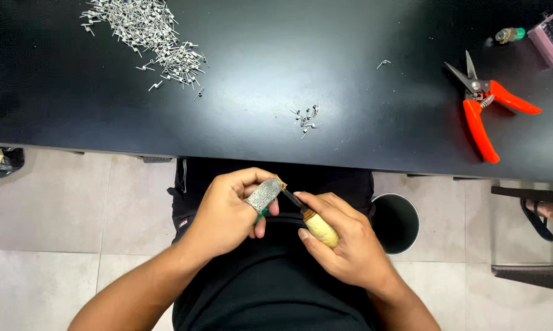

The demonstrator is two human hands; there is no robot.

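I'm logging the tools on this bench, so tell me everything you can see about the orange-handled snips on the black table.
The orange-handled snips lie flat on the black table, near its right end. They have two short, pointed grey metal blades, spread open and aimed up-left, a small coiled spring at the pivot, and two long glossy orange handles, plastic by the look, splayed toward the lower right. Nothing touches them; both hands work well away, below the table edge.

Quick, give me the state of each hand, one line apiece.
Left hand: closed, with a grey cover on its thumb.
Right hand: closed on a small tool with a pale handle.
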